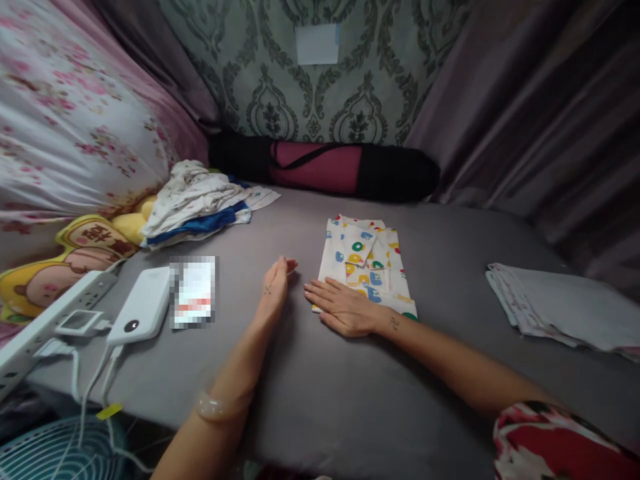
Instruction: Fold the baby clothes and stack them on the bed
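Note:
A white garment [387,248] with a colourful print of blue, yellow and green figures lies partly folded on the grey sheet [310,400]. One narrow part of it, which looks like a sleeve, is folded across its top. My right hand [345,307] rests flat on the garment's near left corner, palm down with fingers stretched out. To the left of the garment, apart from it, my left hand [278,281] is held edge-down over the sheet. Its fingers are extended and it holds nothing. A clear bangle [213,407] circles the left wrist.
Crumpled clothes [195,193] are heaped at the back left, near a yellow cushion [75,267]. A power bank [143,303] and a power strip [55,327] with cables lie at left. Folded cloths [565,303] lie at right. A black-and-maroon long bag [320,167] lines the back.

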Tool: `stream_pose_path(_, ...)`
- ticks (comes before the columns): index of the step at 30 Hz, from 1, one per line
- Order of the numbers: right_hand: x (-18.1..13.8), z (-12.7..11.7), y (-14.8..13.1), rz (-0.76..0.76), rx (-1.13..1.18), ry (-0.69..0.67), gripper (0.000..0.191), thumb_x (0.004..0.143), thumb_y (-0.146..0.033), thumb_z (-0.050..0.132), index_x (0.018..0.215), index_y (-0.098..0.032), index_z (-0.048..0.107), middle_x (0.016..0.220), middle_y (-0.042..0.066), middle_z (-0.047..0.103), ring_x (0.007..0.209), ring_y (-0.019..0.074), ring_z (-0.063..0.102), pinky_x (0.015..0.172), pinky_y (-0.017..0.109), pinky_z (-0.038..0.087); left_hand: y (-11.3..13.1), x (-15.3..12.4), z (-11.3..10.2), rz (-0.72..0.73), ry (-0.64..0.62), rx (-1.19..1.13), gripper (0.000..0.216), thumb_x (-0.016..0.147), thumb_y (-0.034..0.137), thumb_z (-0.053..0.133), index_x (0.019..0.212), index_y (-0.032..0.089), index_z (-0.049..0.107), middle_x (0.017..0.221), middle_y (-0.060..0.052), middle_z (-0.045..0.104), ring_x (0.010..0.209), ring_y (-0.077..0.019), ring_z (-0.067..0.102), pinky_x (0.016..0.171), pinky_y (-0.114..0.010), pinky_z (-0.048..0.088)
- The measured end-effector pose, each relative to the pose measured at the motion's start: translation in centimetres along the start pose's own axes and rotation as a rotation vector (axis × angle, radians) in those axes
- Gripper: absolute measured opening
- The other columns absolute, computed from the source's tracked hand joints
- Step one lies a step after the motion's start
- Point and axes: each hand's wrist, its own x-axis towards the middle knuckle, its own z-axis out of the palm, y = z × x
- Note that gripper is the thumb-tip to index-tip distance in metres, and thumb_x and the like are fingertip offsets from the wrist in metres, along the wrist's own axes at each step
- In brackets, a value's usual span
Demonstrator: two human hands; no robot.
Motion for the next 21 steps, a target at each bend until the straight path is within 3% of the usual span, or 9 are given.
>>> stream_pose_path(8,-0.1,0.0,-0.1,0.034,0.084,0.049,0.054,0.098,-0.033,0.031,0.147,-0.011,0.03,0.155,0.009,0.026,0.144,0.0169,0.012,0.118,0.04,0.008,0.0,-0.2,0.1,0.043,-0.076,0.112,0.062,0.083,0.068,0.04,0.099,0.013,0.063,0.114,-0.017,0.066,0.111,-0.0273,0.06,0.093,-0.041,0.048)
stream_pose_path(13,-3.5,-1.3,-0.5,0.109,0.063,0.129,0.055,0.097,-0.032,0.033,0.148,-0.013,0.028,0.156,0.008,0.023,0.145,0.0177,0.01,0.119,0.042,0.007,0.2,-1.0,0.8,0.159,-0.1,0.326,0.051,0.086,0.06,0.041,0.097,0.016,0.064,0.107,-0.013,0.068,0.106,-0.0252,0.062,0.091,-0.038,0.048)
stream_pose_path(15,-5.4,-1.7,-0.3,0.123,0.038,0.114,0.056,0.097,-0.032,0.035,0.149,-0.014,0.027,0.155,0.009,0.023,0.145,0.0186,0.009,0.119,0.043,0.006,0.0,-1.9,1.8,0.269,-0.184,0.46,0.044,0.088,0.053,0.043,0.103,0.017,0.063,0.107,-0.012,0.069,0.105,-0.0242,0.063,0.092,-0.038,0.048)
stream_pose_path(17,-7.1,-2.0,0.1,0.14,0.011,0.092,0.057,0.096,-0.032,0.036,0.149,-0.013,0.027,0.155,0.01,0.022,0.145,0.019,0.009,0.119,0.043,0.005,-0.4,-2.9,3.0,0.451,-0.345,0.602,0.041,0.092,0.044,0.039,0.114,0.017,0.06,0.118,-0.012,0.065,0.114,-0.0237,0.059,0.1,-0.04,0.044)
stream_pose_path(19,-8.1,-2.0,0.6,0.159,-0.01,0.07,0.057,0.096,-0.032,0.036,0.149,-0.013,0.026,0.155,0.01,0.023,0.145,0.018,0.009,0.119,0.041,0.005,-1.1,-3.8,4.3,0.651,-0.504,0.779,0.043,0.095,0.037,0.034,0.129,0.017,0.052,0.136,-0.012,0.054,0.131,-0.0231,0.044,0.11,-0.043,0.033)
stream_pose_path(21,-8.6,-1.7,1.0,0.181,-0.018,0.055,0.057,0.096,-0.032,0.035,0.149,-0.014,0.025,0.155,0.01,0.024,0.145,0.0168,0.01,0.119,0.039,0.006,-1.9,-4.4,5.4,0.772,-0.585,0.973,0.048,0.097,0.034,0.03,0.14,0.016,0.04,0.147,-0.012,0.041,0.141,-0.023,0.028,0.115,-0.047,0.024)
